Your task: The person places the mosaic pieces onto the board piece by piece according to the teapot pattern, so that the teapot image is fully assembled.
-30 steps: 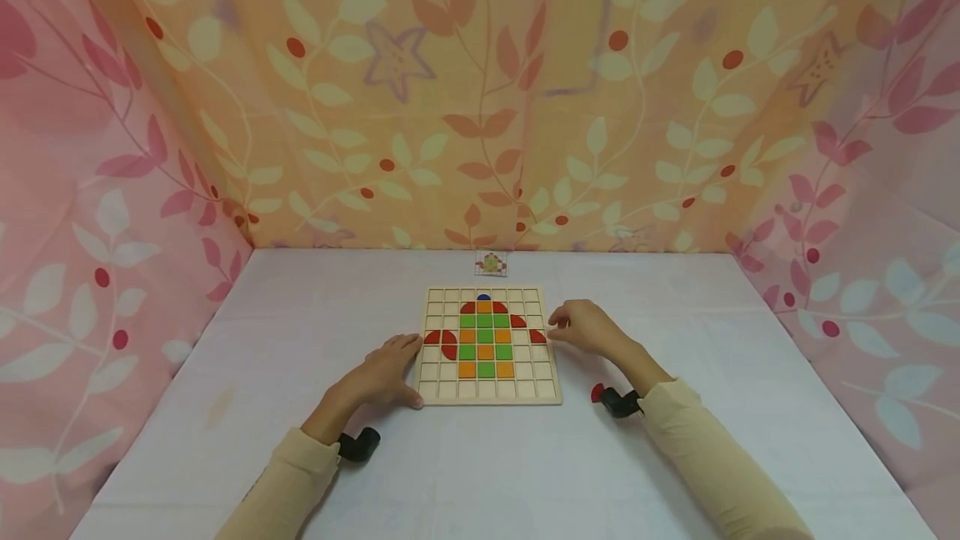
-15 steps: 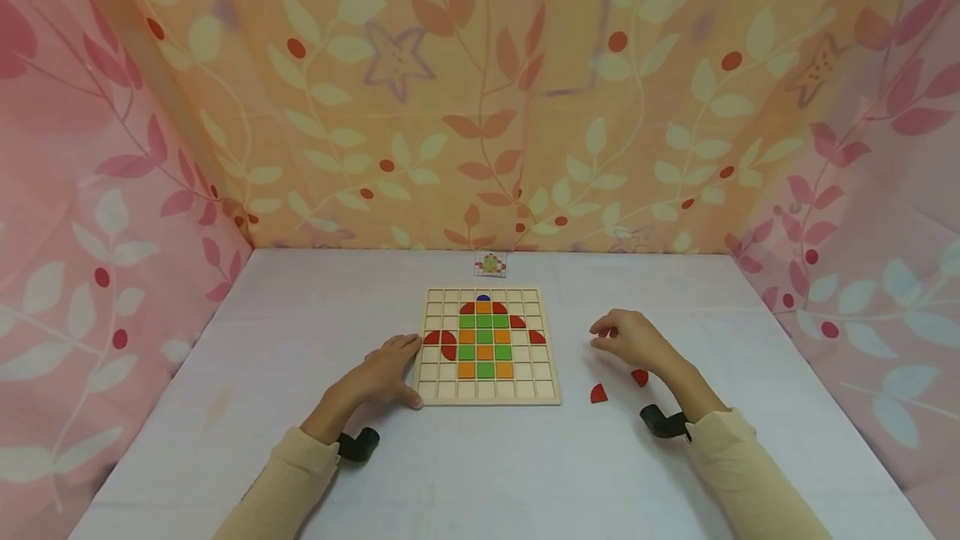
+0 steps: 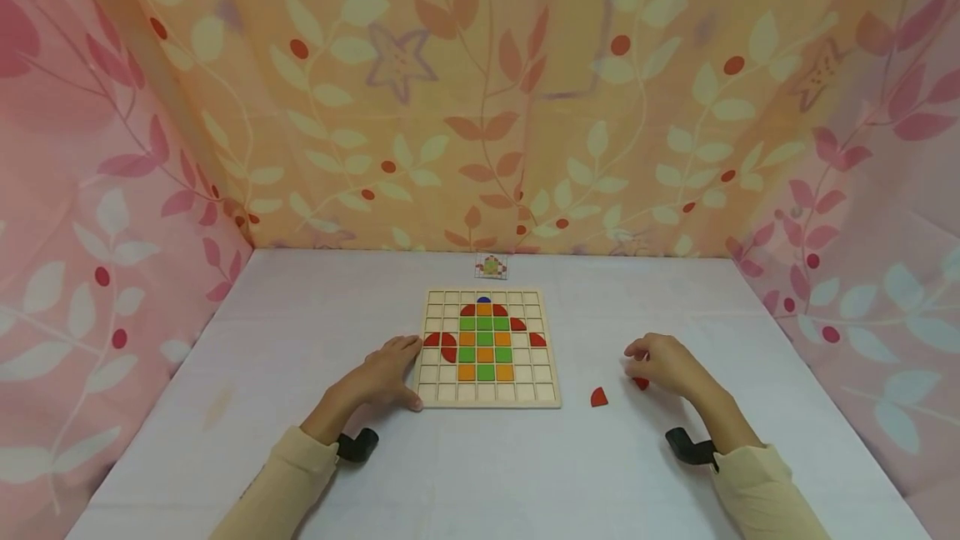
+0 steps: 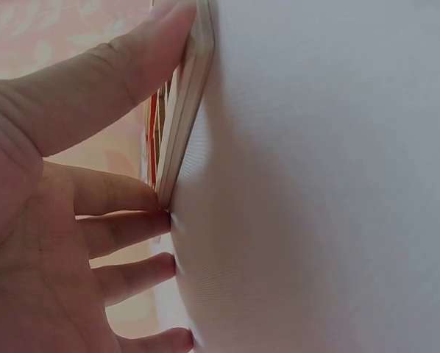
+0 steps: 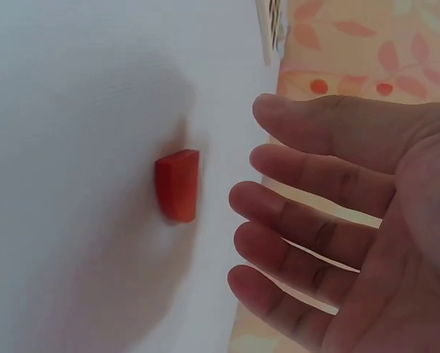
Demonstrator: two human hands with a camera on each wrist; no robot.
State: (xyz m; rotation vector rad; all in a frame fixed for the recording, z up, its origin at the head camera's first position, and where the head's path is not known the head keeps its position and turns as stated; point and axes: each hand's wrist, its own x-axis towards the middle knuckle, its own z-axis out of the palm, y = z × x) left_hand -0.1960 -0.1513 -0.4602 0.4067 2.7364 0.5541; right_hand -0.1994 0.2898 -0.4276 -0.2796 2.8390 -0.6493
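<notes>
A wooden grid board [image 3: 532, 392] lies on the table, set with green and orange squares, red quarter-round pieces and a blue half-round piece [image 3: 483, 300]. My left hand [image 3: 385, 372] rests at its left edge; in the left wrist view the thumb touches the board's side and the fingers stretch out, spread apart. My right hand [image 3: 667, 363] hovers right of the board over a loose red quarter-round block [image 3: 641, 384], partly hidden in the head view. In the right wrist view its fingers are extended and hold nothing, apart from the red block [image 5: 177, 187].
Another red quarter-round block [image 3: 599, 397] lies between the board and my right hand. Behind the board is a small picture card [image 3: 491, 266] showing a coloured pattern. Floral curtains [image 3: 480, 107] border the white-covered table [image 3: 480, 473] at the back and sides.
My right hand has moved away from the board's right edge, rightward and nearer to me, to above a loose red block. My left hand has stayed at the board.
</notes>
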